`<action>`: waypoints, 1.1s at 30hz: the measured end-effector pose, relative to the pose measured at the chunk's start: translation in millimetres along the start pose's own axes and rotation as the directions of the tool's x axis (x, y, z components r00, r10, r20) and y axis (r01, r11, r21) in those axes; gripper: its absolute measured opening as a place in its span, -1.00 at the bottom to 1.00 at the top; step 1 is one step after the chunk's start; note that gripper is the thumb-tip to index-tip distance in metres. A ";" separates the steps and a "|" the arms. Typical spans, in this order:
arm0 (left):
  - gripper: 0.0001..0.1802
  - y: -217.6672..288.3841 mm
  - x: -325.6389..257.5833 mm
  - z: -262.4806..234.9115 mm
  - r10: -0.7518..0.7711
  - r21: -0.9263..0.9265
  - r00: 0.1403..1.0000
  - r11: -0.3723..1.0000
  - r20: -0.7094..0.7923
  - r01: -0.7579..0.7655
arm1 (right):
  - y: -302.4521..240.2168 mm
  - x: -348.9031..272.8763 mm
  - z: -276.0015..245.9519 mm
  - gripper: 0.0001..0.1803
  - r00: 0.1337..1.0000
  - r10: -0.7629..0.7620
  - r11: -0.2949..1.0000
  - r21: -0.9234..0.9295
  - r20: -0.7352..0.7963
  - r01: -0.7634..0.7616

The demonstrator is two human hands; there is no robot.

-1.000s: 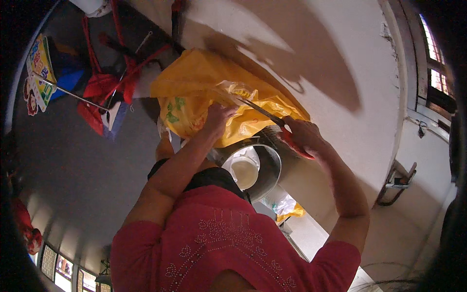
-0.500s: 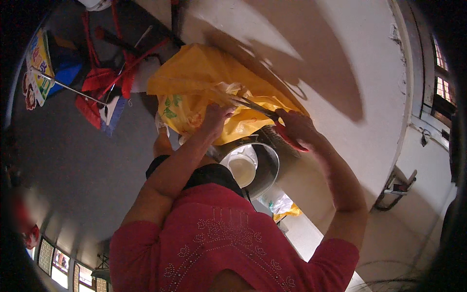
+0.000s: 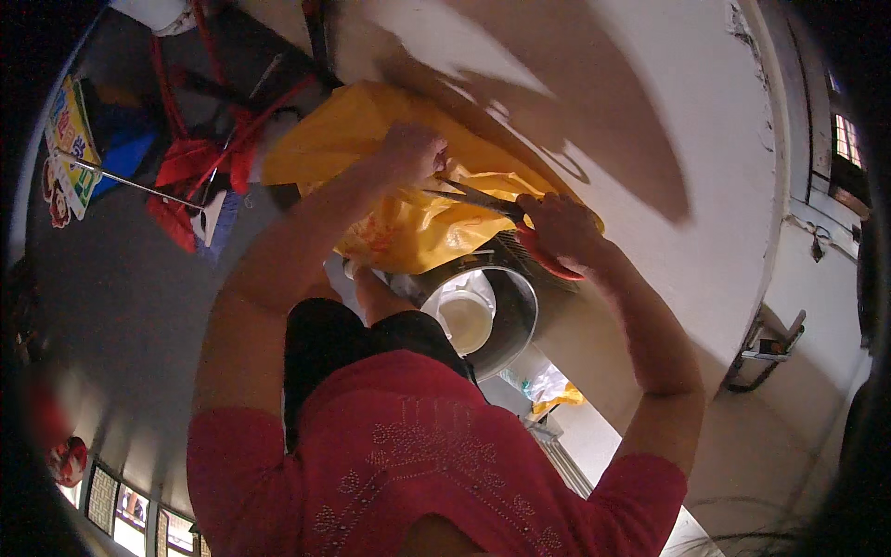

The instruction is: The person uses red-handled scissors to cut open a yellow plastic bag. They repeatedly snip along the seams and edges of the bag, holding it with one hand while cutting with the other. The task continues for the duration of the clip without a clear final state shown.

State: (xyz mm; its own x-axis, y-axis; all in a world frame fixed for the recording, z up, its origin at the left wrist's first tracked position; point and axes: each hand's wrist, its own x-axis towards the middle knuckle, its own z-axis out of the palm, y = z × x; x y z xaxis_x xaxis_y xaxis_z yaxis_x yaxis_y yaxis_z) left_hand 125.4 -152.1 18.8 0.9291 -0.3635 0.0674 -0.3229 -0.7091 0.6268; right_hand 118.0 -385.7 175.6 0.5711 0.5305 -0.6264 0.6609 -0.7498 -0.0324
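A large yellow plastic bag (image 3: 408,232) hangs in front of me, with some printed marks on its surface. My left hand (image 3: 415,153) is closed on the upper part of the bag; the fingers are partly turned away. My right hand (image 3: 563,227) grips a pair of scissors (image 3: 497,204) with red handles. Their blades are spread and point left toward the bag, just below and right of my left hand. Below the bag stands a round metal pot (image 3: 520,320) with a pale bowl-like container (image 3: 464,322) inside.
A red-handled dustpan (image 3: 186,167) and a broom (image 3: 212,223) stand on the grey floor at left, near a colourful printed board (image 3: 74,139). A pale wall (image 3: 705,84) runs along the right. Another yellow and white bag (image 3: 554,390) lies behind the pot.
My left hand has moved up and slightly left along the bag, away from the scissors. The blades have spread apart. My right hand has barely moved.
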 end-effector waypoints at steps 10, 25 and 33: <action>-0.89 3.9 56.7 -33.3 0.341 -0.360 0.935 0.888 0.097 -0.286 | 10.6 -0.2 -14.0 -0.64 0.994 0.093 0.995 0.046 -0.057 -0.090; -0.88 4.2 62.6 -63.6 0.391 -0.457 0.835 0.868 0.387 -0.195 | 11.3 61.8 -14.5 -0.64 0.959 -0.068 0.743 0.656 0.274 -0.135; -0.83 5.8 89.7 -70.2 0.304 -0.353 0.765 0.929 0.568 -0.107 | 16.2 64.5 -15.9 -0.73 0.929 -0.135 0.591 0.781 0.344 -0.203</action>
State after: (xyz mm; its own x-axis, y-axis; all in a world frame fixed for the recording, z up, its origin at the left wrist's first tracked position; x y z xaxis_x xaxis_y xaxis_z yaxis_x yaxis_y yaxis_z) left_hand 219.6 -146.4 83.0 0.5100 -0.8369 -0.1989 -0.3360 -0.4066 0.8496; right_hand 173.3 -357.3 147.1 0.2737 0.4579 -0.8458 -0.1055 -0.8598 -0.4996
